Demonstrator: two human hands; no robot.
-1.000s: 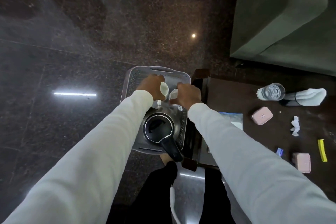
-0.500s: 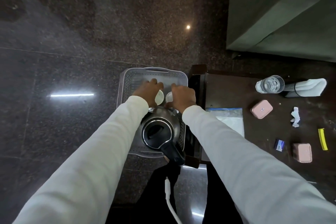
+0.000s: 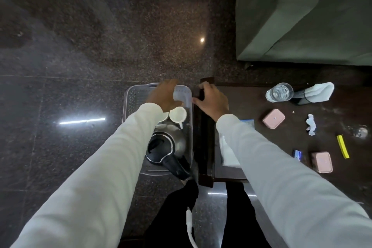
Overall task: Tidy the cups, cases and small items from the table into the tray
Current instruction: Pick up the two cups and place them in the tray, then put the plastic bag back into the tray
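Note:
A grey perforated tray (image 3: 128,104) sits left of the dark table (image 3: 251,102). Inside it a white cup (image 3: 177,114) stands upright, and a second white cup (image 3: 164,116) is mostly hidden under my left sleeve. My left hand (image 3: 163,96) hovers blurred over the tray's far half, fingers apart and empty. My right hand (image 3: 211,100) is over the gap between tray and table, its fingertips by the tray's right rim, with nothing in it. On the table lie two pink cases (image 3: 273,118) (image 3: 321,162) and a clear glass (image 3: 279,92).
A black and steel kettle (image 3: 163,147) fills the tray's near half. The table also holds a rolled white cloth (image 3: 316,92), crumpled paper (image 3: 311,125), a yellow strip (image 3: 342,146), a small blue packet (image 3: 297,154) and a plastic bag (image 3: 229,147). A green sofa (image 3: 302,16) stands behind.
Both hands let go of the white cups, which now stand in the tray. My left hand lifted toward the tray's far end; my right hand moved right toward the table.

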